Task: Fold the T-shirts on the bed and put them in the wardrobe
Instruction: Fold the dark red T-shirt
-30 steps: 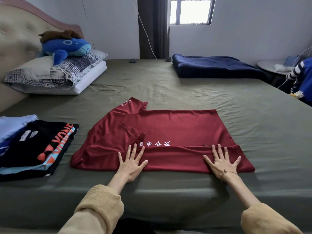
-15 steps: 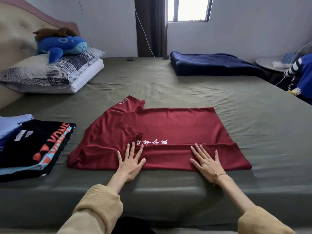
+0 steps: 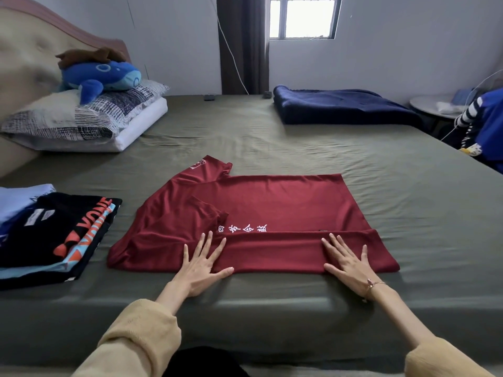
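On the bed's left edge: stack of folded T-shirts (image 3: 54,229), done.
Red T-shirt (image 3: 272,208): flat mid-bed, near edge folded over.
Left hand (image 3: 200,263): fingers spread wide, pressing the fold.
Right hand (image 3: 348,263): likewise flat, holding nothing.
Risk: sliding palms may drag the fold crooked or rumple the sleeve.

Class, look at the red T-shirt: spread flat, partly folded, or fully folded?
Partly folded: red T-shirt has its near edge and one sleeve turned over, far sleeve sticking out.
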`<state>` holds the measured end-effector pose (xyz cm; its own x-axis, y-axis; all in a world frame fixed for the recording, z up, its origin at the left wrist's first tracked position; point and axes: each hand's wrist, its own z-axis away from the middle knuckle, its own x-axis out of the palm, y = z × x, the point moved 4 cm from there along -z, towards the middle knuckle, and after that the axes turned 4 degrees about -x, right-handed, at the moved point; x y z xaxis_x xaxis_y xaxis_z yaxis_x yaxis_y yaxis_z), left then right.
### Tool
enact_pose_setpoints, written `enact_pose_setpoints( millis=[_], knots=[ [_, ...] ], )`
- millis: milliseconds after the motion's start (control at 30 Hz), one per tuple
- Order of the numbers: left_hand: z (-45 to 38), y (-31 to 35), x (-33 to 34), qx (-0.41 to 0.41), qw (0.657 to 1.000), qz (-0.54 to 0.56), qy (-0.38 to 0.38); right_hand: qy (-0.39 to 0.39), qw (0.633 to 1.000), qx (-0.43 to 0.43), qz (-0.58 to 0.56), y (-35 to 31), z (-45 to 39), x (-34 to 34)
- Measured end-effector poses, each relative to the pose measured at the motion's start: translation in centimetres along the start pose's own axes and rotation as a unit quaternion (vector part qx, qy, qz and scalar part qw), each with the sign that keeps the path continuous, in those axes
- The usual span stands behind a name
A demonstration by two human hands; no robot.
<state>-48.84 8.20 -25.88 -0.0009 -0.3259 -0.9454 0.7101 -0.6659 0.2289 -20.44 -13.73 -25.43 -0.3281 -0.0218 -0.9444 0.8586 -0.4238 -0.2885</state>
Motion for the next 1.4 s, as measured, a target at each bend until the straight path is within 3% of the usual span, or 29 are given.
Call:
enact_pose_setpoints(
  millis=[167, 333, 600, 733, 1000, 1233, 1400],
  knots=[
    [0.6, -1.2, -0.2, -0.012, 1.0, 0.006, 0.009, -0.016, 1.0, -0.016, -0.015, -0.3, -0.3, 0.0],
    [-1.5, -0.7, -2.2, -0.049, 0.996, 0.02, 0.074, 0.012, 1.0, -0.003, -0.002, -1.1, -2.9, -0.8],
    [-6.6, -2.8, -3.1, -0.143, 0.987, 0.061, 0.05, -0.014, 0.999, 0.013, 0.051, -2.1, -8.0, -0.1],
    [-8.2, -3.6, -2.9, -0.114, 0.991, 0.049, 0.05, -0.005, 0.997, 0.026, 0.078, -2.0, -9.3, 0.2],
    [-11.1, -4.4, -3.8, -0.09, 0.985, 0.08, 0.122, -0.01, 0.998, 0.029, 0.063, -1.2, -12.6, -1.0],
    [-18.7, -2.8, -6.3, -0.051, 0.992, 0.028, 0.114, -0.031, 0.996, 0.028, 0.073, 0.1, -20.3, -3.6],
    [-24.6, -0.6, -8.3, -0.004, 0.991, -0.091, 0.094, -0.017, 0.997, 0.031, 0.071, 1.4, -26.0, -5.6]
  ],
)
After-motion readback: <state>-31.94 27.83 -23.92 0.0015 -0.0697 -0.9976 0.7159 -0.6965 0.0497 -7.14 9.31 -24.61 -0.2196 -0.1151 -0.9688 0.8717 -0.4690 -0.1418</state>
